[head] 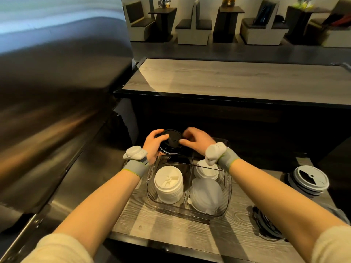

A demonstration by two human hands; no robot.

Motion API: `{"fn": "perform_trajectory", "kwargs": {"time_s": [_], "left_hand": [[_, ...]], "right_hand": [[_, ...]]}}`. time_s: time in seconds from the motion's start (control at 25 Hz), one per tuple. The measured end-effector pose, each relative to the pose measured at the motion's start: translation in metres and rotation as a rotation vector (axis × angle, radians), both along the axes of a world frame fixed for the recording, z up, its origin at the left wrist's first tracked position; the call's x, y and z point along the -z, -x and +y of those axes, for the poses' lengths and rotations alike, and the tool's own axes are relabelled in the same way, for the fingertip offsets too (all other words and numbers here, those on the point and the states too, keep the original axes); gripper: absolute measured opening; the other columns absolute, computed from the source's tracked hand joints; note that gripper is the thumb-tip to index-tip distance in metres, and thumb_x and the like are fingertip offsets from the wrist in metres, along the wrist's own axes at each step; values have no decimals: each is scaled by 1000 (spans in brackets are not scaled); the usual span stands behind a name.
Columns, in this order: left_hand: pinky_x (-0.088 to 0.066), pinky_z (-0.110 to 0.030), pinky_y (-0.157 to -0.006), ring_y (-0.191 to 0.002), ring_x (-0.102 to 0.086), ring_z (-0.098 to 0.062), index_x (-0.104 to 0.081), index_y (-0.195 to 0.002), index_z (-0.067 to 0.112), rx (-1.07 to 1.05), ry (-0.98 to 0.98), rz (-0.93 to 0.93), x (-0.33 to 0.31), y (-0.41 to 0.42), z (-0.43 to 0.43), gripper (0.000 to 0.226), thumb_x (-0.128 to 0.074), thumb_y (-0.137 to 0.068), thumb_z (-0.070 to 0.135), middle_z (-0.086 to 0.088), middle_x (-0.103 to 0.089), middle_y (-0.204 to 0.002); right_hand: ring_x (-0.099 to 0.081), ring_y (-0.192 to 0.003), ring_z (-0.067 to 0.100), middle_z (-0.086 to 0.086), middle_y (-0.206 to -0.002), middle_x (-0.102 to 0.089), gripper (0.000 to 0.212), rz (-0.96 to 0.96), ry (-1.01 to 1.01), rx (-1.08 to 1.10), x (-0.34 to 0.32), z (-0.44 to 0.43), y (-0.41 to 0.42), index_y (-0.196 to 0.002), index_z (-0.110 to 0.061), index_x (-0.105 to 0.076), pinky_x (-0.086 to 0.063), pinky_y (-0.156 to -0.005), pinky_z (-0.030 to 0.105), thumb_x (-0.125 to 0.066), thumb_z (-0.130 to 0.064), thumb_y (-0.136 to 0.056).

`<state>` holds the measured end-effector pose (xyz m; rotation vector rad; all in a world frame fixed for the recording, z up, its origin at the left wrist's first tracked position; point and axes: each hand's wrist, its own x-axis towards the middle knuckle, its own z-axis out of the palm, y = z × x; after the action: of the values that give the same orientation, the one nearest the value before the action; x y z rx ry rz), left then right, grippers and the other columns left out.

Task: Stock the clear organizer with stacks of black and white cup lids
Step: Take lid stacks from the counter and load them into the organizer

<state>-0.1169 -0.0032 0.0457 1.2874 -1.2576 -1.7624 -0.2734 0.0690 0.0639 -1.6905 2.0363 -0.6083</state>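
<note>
A clear organizer (227, 203) stands on the wooden counter in front of me. Its near left compartment holds a stack of white lids (168, 185). The near right one holds white lids lying on their side (207, 194), with another white stack (206, 170) behind. Over the far left compartment I hold a stack of black lids (171, 142). My left hand (154, 144) grips its left side and my right hand (195, 142) pinches its right rim. The base of the black stack is hidden behind the hands.
A stack of black lids wrapped in plastic (308, 182) stands to the right on the counter. More dark lids (266, 223) lie near the front right edge. A stainless steel surface (57, 120) rises at the left. A higher wooden counter (237, 78) lies beyond.
</note>
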Motion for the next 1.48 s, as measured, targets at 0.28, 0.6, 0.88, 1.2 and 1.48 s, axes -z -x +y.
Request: {"fn": "perform_trajectory", "kwargs": {"time_s": [0.28,0.6,0.88,1.2,1.48], "left_hand": [[-52,-38,-79,-91,-63,-20,-51,-126,14,0,-119,180,-5,-7,0,39,-35,-100,37,-7,-63,-109],[-50,-36,-71,-105,-52,-28,-52,-122,12,-101,-29,120,-7,-16,-14,34,-39,-93,1,-11,-53,-117],[-48,-30,-63,-93,-56,-22,-50,-126,9,-276,29,56,-7,-42,-40,36,-38,-93,2,-8,-52,-112],[-50,-36,-71,-104,-53,-25,-42,-138,14,-107,7,40,1,-33,-37,45,-43,-94,5,-8,-51,-119],[-52,-31,-70,-117,-55,-29,-48,-133,9,62,9,33,-7,1,-14,36,-42,-99,21,-14,-57,-127]], "right_hand": [[-43,-132,27,12,-142,-44,71,-216,14,-14,-11,-14,-24,-141,-13,-36,-37,-107,34,-68,-36,-82],[-45,-131,28,13,-144,-43,58,-590,9,121,0,-19,-14,-141,-17,-37,-46,-96,28,-58,-30,-89],[-32,-134,32,15,-140,-45,75,124,-293,-69,25,-31,-9,-143,-14,-32,-35,-107,40,-68,-38,-81],[-56,-115,33,16,-123,-61,46,39,-68,29,26,-40,-21,-121,-7,-59,-46,-96,40,-54,-40,-90],[-30,-136,28,11,-145,-36,87,-48,30,-77,1,-15,-25,-146,-14,-26,-29,-111,37,-71,-41,-77]]}}
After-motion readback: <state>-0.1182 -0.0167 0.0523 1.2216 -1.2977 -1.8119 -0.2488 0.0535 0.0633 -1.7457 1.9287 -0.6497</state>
